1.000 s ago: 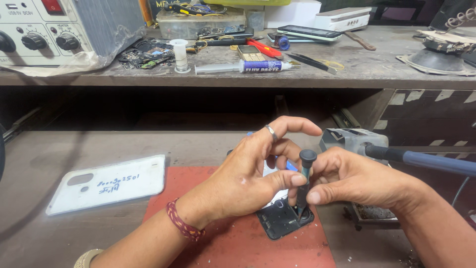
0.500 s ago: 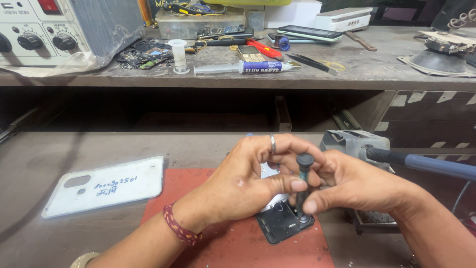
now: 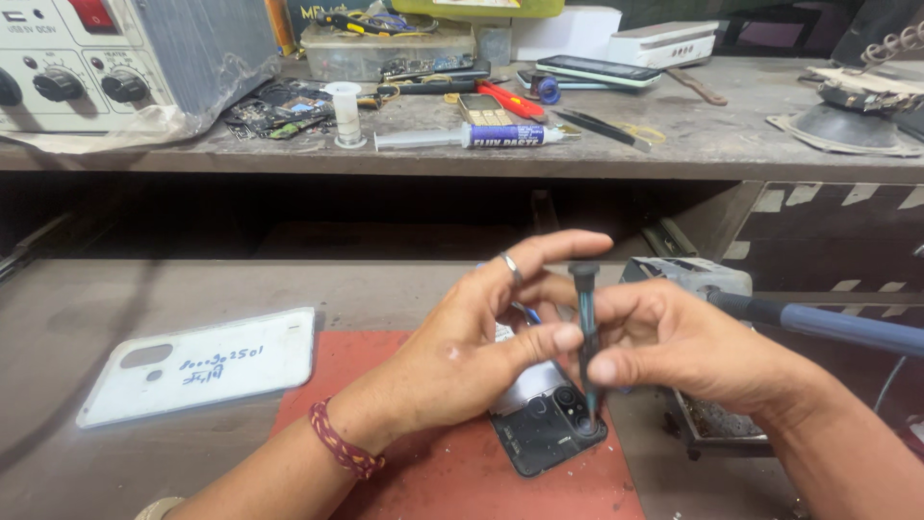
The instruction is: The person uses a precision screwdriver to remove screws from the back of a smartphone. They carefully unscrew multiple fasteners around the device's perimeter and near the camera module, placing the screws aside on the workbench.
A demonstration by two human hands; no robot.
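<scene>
A dark opened phone (image 3: 546,431) lies on a red mat (image 3: 452,472), its camera end toward me. My right hand (image 3: 688,347) holds a small dark screwdriver (image 3: 584,318) upright, its tip down on the phone's corner near the camera. My left hand (image 3: 476,342), with a ring on one finger and a red thread band at the wrist, rests over the phone; its thumb and fingers touch the screwdriver shaft. Most of the phone is hidden under my hands.
A white phone back cover (image 3: 207,366) with handwriting lies left of the mat. A blue-handled tool (image 3: 837,325) juts in from the right over a metal stand (image 3: 693,279). The upper shelf holds a grey power supply (image 3: 125,53), a paste syringe (image 3: 472,137), tweezers (image 3: 597,123), phones and parts.
Both hands stayed over the phone with small finger shifts around the screwdriver; my left fingers spread a little wider. The phone has not moved.
</scene>
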